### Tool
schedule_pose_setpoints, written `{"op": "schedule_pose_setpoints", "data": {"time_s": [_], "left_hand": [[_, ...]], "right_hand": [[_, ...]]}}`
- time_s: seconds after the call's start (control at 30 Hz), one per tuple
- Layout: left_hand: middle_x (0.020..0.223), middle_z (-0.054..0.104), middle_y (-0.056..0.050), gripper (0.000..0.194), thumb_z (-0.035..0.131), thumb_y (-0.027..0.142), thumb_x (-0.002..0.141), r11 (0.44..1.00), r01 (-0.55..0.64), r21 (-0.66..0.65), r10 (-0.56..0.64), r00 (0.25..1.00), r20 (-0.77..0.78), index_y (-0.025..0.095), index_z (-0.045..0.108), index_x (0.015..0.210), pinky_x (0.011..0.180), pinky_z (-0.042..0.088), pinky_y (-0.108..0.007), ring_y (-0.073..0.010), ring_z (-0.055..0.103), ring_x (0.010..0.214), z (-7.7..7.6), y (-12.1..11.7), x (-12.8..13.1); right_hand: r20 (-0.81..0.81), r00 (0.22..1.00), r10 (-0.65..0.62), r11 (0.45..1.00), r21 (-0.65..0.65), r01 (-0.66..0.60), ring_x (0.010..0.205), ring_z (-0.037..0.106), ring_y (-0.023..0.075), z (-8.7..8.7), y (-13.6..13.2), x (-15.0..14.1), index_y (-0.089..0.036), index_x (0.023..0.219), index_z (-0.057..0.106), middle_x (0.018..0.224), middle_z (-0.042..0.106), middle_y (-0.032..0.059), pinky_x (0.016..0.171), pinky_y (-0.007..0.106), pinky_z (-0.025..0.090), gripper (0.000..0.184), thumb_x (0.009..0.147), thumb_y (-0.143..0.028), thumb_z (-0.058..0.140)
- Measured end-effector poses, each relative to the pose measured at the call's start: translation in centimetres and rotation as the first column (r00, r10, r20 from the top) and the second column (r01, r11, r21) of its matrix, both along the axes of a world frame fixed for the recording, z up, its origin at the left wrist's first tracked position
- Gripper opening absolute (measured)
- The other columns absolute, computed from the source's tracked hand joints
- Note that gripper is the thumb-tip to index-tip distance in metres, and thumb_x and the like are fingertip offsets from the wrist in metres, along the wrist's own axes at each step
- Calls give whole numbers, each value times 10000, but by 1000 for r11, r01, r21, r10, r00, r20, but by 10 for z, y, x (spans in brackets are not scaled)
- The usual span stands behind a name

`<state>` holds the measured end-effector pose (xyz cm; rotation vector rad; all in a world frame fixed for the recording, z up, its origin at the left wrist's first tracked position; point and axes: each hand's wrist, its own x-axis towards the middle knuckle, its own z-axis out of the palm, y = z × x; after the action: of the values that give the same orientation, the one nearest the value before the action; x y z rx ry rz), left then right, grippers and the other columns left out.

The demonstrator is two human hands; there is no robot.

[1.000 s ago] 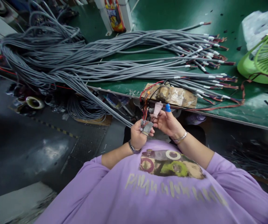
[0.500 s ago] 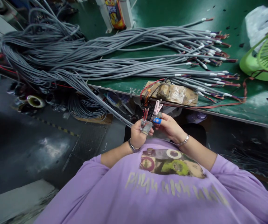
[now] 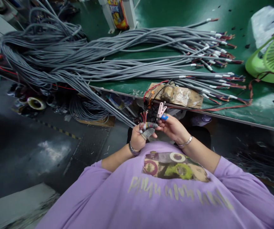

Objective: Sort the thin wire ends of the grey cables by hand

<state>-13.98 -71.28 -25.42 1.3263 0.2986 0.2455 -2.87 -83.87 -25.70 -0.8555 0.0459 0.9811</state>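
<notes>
My left hand (image 3: 137, 139) is closed around the end of a grey cable that comes in from the left. Thin red and dark wires (image 3: 143, 117) stick up from this grip, and grey wrapping covers a digit of the hand. My right hand (image 3: 174, 128) is pinched close beside it, a blue wrap (image 3: 164, 117) on one finger. What lies between its fingertips is too small to make out. Just above them stands a pink clothespin (image 3: 161, 109), near the bench edge; I cannot tell whether the fingers touch it.
Bundled grey cables (image 3: 118, 44) with stripped ends cover much of the green bench (image 3: 222, 111). A worn wooden block (image 3: 177, 95) sits at its front edge, with an orange-and-black item (image 3: 150, 97) beside it. A green fan (image 3: 270, 57) stands right. Coiled cable (image 3: 86, 109) lies below.
My left hand has shifted slightly left and tilted, bringing the red wires along. My right hand's fingers have turned and come lower, below the clothespin. The clothespin stays nearly in place.
</notes>
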Motion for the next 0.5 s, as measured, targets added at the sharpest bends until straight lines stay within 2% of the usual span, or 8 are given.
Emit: {"op": "schedule_pose_setpoints", "data": {"time_s": [0.1,0.2,0.3,0.37,0.43,0.5], "left_hand": [[860,772,-98,383,767,536,712,997,-64,46,62,997,49,181,752,854,522,516,-274,-159,669,561,2,-1,-2],[848,772,-88,352,762,510,734,992,-98,78,91,992,87,186,762,872,527,517,-276,-144,647,533,3,-3,-1],[850,772,-79,319,736,477,780,990,-104,98,89,985,148,187,763,910,503,491,-257,-113,607,490,2,-4,2],[852,772,-72,286,718,443,814,989,-96,112,72,977,198,191,760,943,507,483,-247,-101,596,489,1,-5,5],[794,760,-52,248,701,403,843,988,-80,134,48,972,228,199,756,973,528,481,-240,-99,596,502,-1,-5,6],[694,728,-25,222,690,370,862,983,-55,173,15,974,224,207,756,998,557,482,-240,-105,601,522,-2,-4,6]], "right_hand": [[-40,999,27,1000,6,-27,512,444,79,4,0,10,-192,786,616,680,609,-12,475,219,401,387,752,-557,743],[112,992,64,998,0,-64,497,407,67,11,3,15,-187,786,621,692,607,-6,436,210,319,473,705,-633,757],[365,928,-77,989,-89,117,467,343,49,11,7,13,-178,726,600,608,556,-26,419,207,237,511,658,-649,788],[455,875,-166,965,-109,240,459,327,51,9,11,12,-182,686,573,566,521,-34,415,212,223,554,672,-713,730],[422,892,-161,972,-87,217,464,343,60,7,14,13,-187,686,569,556,495,-37,419,218,254,590,688,-769,664],[308,945,-106,991,-49,127,477,366,68,9,17,14,-185,699,579,568,493,-36,426,223,289,604,682,-784,656]]}}
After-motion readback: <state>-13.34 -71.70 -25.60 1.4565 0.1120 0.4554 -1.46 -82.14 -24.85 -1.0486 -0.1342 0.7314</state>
